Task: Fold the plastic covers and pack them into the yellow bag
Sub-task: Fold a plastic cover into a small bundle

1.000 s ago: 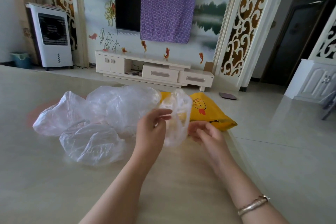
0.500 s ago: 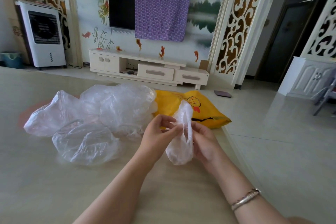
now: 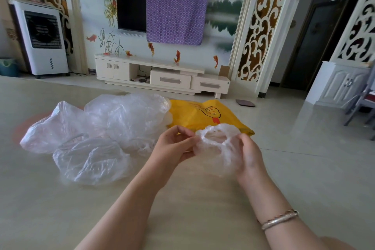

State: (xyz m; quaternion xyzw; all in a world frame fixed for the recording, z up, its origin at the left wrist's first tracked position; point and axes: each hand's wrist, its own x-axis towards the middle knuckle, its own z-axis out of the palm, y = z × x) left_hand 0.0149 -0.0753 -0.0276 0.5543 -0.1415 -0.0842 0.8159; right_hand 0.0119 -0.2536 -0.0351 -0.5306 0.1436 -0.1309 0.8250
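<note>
Living room, beige table (image 3: 182, 209). A small clear plastic cover (image 3: 220, 144) is held just above it, its gathered rim pinched by the left hand (image 3: 174, 144) and gripped by the right hand (image 3: 248, 154). The yellow bag (image 3: 194, 115) is lying just behind, with 3 or so loose covers (image 3: 113, 126) piled left.

Wall television (image 3: 130, 0) above white cabinet (image 3: 162, 76), glossy floor (image 3: 304, 148).

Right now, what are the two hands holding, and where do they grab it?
A small clear crinkly plastic cover. The left hand pinches its gathered rim on one side, and the right hand grips the rim on the opposite side, with its opening spread between them.
</note>
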